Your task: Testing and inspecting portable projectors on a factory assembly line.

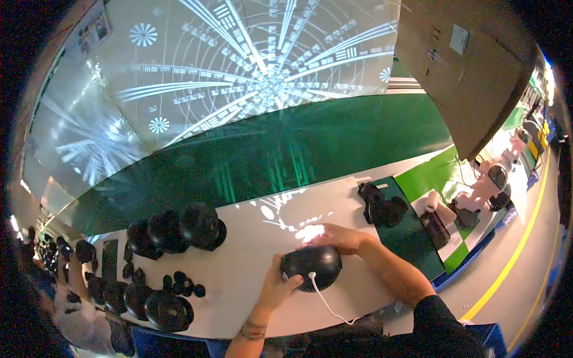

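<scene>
Near the table's front edge, a shiny black ball-shaped projector (319, 267) with a white cable (325, 303) plugged into its near side is between my hands. My left hand (277, 285) grips its left side, thumb toward the plug. My right hand (335, 238) is closed at its far upper side, where bright light washes over the fingers and hides the fingertips. A white test pattern (271, 83) of rays, rings and bars shows on the wall ahead.
Black spheres (200, 225) stand in rows on the white table (239, 262) at left, with small black round parts (182, 283) between. Dark crumpled items (379, 206) lie to the right. A large cardboard box (465, 71) looms upper right. Other people (483, 191) work at far right.
</scene>
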Motion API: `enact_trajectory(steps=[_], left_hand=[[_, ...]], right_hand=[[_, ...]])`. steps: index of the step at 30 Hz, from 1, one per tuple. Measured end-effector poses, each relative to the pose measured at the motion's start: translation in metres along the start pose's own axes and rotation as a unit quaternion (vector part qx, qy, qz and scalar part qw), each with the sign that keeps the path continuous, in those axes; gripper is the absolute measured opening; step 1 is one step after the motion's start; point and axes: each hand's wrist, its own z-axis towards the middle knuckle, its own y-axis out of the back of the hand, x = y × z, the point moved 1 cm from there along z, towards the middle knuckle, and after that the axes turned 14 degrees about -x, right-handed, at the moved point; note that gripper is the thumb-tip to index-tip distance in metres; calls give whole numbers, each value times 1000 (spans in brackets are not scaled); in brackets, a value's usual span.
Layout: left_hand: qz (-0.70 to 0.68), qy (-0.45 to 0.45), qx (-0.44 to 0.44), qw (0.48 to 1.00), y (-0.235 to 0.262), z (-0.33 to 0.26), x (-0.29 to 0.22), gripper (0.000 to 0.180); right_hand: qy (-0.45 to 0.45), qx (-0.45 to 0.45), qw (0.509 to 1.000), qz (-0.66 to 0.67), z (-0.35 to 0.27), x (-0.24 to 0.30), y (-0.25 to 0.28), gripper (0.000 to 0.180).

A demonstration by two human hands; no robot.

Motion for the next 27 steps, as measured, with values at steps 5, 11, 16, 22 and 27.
enact_trajectory(steps=[5, 11, 16, 22, 27], left_hand=[[-29, -31, -18, 999, -10, 2, -11, 64], [-10, -51, -12, 999, -8, 2, -10, 63], [-22, -30, -6, 999, -12, -3, -18, 60], [-23, -27, -5, 999, -10, -3, -14, 58], [6, -18, -2, 1000, -8, -2, -10, 63]], right_hand=[[20, 48, 993, 102, 3, -8, 6, 50], [51, 46, 998, 3, 7, -9, 14, 52], [46, 0, 999, -21, -1, 4, -5, 50], [16, -23, 998, -61, -3, 4, -3, 52], [61, 5, 998, -5, -3, -2, 4, 53]])
